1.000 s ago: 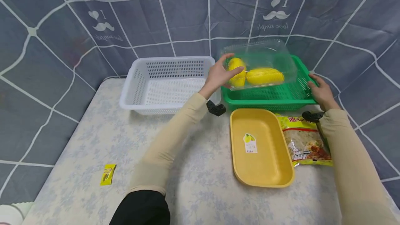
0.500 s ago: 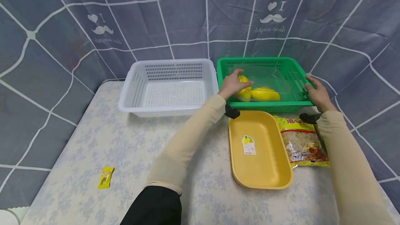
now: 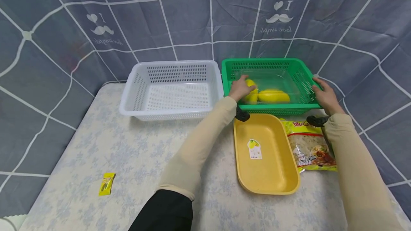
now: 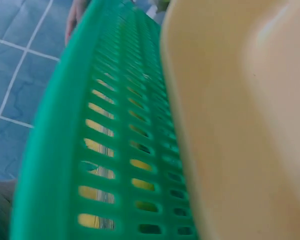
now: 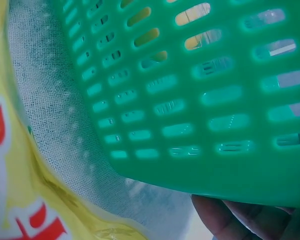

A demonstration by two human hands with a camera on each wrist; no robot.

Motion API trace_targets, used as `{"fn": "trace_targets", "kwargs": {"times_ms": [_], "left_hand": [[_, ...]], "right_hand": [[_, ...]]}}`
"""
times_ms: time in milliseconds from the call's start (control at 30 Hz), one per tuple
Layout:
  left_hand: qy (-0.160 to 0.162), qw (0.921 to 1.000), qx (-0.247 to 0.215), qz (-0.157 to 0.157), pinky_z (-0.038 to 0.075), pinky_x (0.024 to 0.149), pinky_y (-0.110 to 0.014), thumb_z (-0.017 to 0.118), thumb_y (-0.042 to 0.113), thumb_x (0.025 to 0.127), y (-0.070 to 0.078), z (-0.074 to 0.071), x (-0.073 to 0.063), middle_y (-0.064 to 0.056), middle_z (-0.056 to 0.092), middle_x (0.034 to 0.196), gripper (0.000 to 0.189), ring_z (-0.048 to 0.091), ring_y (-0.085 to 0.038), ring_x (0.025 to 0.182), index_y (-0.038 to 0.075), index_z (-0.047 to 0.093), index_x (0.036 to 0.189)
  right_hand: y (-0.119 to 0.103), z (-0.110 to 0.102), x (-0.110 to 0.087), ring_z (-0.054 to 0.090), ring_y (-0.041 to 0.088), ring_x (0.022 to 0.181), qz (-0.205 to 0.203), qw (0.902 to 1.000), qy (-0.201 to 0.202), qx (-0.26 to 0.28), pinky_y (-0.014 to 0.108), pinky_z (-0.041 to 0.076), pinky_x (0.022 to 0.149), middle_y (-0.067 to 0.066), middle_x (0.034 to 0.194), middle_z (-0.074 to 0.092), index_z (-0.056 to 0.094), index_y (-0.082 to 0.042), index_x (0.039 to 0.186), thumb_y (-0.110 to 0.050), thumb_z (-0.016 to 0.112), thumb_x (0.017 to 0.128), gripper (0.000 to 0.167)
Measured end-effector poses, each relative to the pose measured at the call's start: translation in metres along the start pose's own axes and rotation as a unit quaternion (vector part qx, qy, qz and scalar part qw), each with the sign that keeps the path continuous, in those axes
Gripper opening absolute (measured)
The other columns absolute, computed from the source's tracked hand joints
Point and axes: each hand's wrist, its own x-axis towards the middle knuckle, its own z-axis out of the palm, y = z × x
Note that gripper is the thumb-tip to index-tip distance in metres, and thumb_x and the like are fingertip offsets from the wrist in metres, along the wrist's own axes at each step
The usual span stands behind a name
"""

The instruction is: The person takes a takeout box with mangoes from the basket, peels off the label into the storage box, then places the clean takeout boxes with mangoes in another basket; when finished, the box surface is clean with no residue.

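Note:
In the head view my left hand (image 3: 240,89) holds the left end of a clear plastic box (image 3: 284,78), thumb and fingers on either side of it. Two yellow fruits (image 3: 273,96), shaped like mangoes, show through the box. It sits inside the green slotted basket (image 3: 269,107). My right hand (image 3: 326,97) grips the basket's right rim; in the right wrist view its fingers (image 5: 215,215) hook under that rim. From the left wrist, yellow shows through the slots of the basket (image 4: 65,125), while the left fingers are hidden.
A white basket (image 3: 176,113) stands left of the green one. In front lie a yellow tray (image 3: 269,174) with a fruit sticker and a printed food bag (image 3: 311,149). A small yellow packet (image 3: 107,184) lies at the table's left. A grey curtain (image 3: 186,17) hangs behind.
My left hand has lowered the clear box with the fruits from above the green basket down into it, shifting slightly right. The right hand stays on the basket's rim.

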Motion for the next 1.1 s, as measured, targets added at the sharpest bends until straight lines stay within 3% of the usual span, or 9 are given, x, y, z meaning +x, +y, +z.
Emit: {"fn": "trace_targets", "kwargs": {"times_ms": [233, 400, 567, 700, 800, 933, 1100], "left_hand": [[0.012, 0.9995, 0.010, -0.029, 0.047, 0.085, -0.037, 0.052, 0.035, 0.098, 0.001, 0.008, -0.001, -0.021, 0.040, 0.138, 0.057, 0.050, -0.032, 0.115, 0.020, 0.031, 0.148], [0.015, 0.9979, 0.054, -0.033, 0.046, 0.090, -0.040, 0.045, 0.039, 0.100, 0.001, 0.012, 0.000, -0.025, 0.029, 0.144, 0.056, 0.043, -0.037, 0.122, 0.022, 0.027, 0.150], [0.009, 0.9954, 0.094, -0.016, 0.043, 0.094, -0.040, 0.035, 0.048, 0.100, 0.003, 0.016, -0.004, -0.024, 0.020, 0.149, 0.062, 0.036, -0.038, 0.128, 0.019, 0.018, 0.153], [0.002, 0.9922, 0.123, 0.020, 0.036, 0.102, -0.040, 0.029, 0.056, 0.098, 0.006, 0.017, -0.015, -0.021, 0.009, 0.154, 0.071, 0.020, -0.035, 0.138, 0.016, 0.011, 0.153], [0.008, 0.9838, 0.168, 0.062, 0.036, 0.102, -0.037, 0.030, 0.057, 0.097, 0.009, 0.014, -0.026, -0.019, 0.011, 0.154, 0.070, 0.018, -0.031, 0.139, 0.015, 0.017, 0.153], [0.020, 0.9706, 0.203, 0.128, 0.039, 0.100, -0.033, 0.036, 0.050, 0.099, 0.009, 0.003, -0.048, -0.015, 0.026, 0.151, 0.059, 0.026, -0.027, 0.136, 0.015, 0.035, 0.147], [0.045, 0.9650, 0.159, 0.204, 0.041, 0.094, -0.030, 0.044, 0.038, 0.100, -0.003, -0.020, -0.082, -0.004, 0.051, 0.135, 0.041, 0.044, -0.021, 0.123, 0.016, 0.056, 0.132]], "right_hand": [[-0.001, -0.001, 0.000, 0.010, 0.049, 0.136, -0.007, 1.0000, -0.005, 0.000, 0.064, 0.018, 0.103, 0.020, 0.156, -0.002, 0.011, -0.012, 0.153, -0.042, 0.024, 0.102, 0.061], [-0.002, -0.001, 0.001, 0.009, 0.049, 0.136, -0.009, 0.9999, -0.004, -0.002, 0.064, 0.016, 0.103, 0.021, 0.156, -0.003, 0.011, -0.012, 0.153, -0.041, 0.024, 0.102, 0.060], [0.000, -0.001, 0.000, 0.008, 0.049, 0.136, -0.007, 1.0000, -0.004, -0.006, 0.063, 0.015, 0.104, 0.021, 0.155, -0.002, 0.011, -0.012, 0.153, -0.040, 0.024, 0.102, 0.060], [0.000, -0.002, -0.001, 0.006, 0.047, 0.137, -0.006, 0.9999, -0.003, -0.009, 0.063, 0.014, 0.105, 0.021, 0.155, -0.002, 0.011, -0.011, 0.153, -0.039, 0.024, 0.102, 0.060], [0.000, -0.002, -0.002, 0.005, 0.048, 0.137, -0.008, 0.9999, -0.003, -0.009, 0.064, 0.013, 0.105, 0.021, 0.155, -0.002, 0.011, -0.011, 0.153, -0.040, 0.024, 0.102, 0.060], [0.000, -0.001, -0.002, 0.005, 0.048, 0.137, -0.006, 0.9999, -0.004, -0.011, 0.064, 0.013, 0.104, 0.021, 0.155, -0.003, 0.011, -0.011, 0.153, -0.041, 0.023, 0.102, 0.060], [-0.003, -0.001, -0.002, 0.006, 0.049, 0.136, -0.010, 0.9994, -0.003, -0.034, 0.065, 0.014, 0.103, 0.022, 0.155, -0.001, 0.011, -0.011, 0.153, -0.040, 0.022, 0.102, 0.060]]}}
